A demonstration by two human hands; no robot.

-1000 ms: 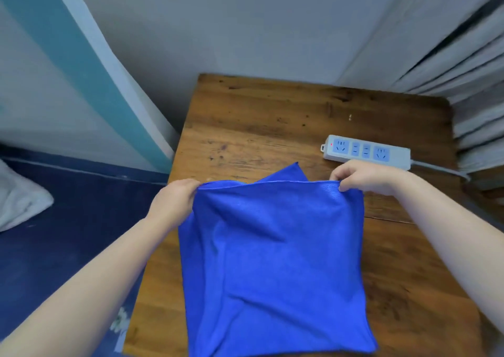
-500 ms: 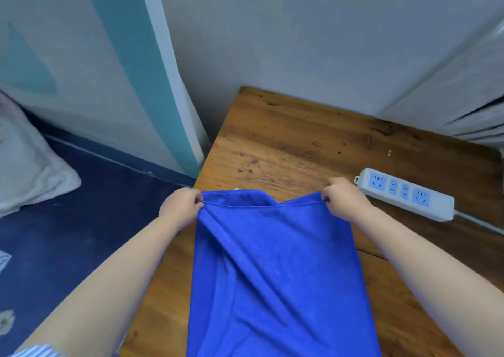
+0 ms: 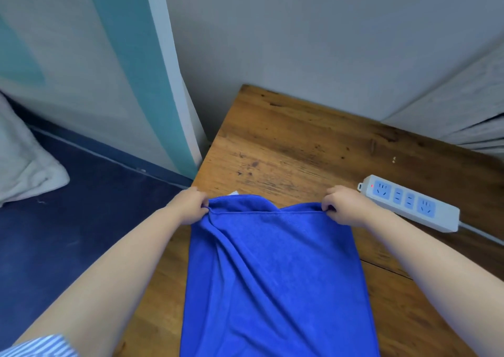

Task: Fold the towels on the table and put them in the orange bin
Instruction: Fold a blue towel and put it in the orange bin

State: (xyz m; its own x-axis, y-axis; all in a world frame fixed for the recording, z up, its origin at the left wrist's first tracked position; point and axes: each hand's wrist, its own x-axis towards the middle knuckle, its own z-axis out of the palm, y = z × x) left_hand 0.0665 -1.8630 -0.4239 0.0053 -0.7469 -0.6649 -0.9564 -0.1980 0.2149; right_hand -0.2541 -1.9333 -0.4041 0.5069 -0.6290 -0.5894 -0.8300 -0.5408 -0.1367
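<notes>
A blue towel (image 3: 272, 283) lies doubled over on the wooden table (image 3: 294, 144), running from mid-table down past the bottom of the view. My left hand (image 3: 189, 205) pinches its far left corner. My right hand (image 3: 342, 206) pinches its far right corner. Both hold the top edge stretched between them, slightly lifted, with creases running down from the left corner. A second layer of the towel shows behind the held edge. No orange bin is in view.
A white power strip (image 3: 409, 202) with a lit red light lies on the table right of my right hand, its cable leading off right. A wall stands behind the table. Dark blue bedding (image 3: 81, 220) and a white pillow (image 3: 24, 163) lie left.
My view has swung left, so the table sits further right. My hands have drawn the towel's top edge closer together, and diagonal creases have formed under the left corner.
</notes>
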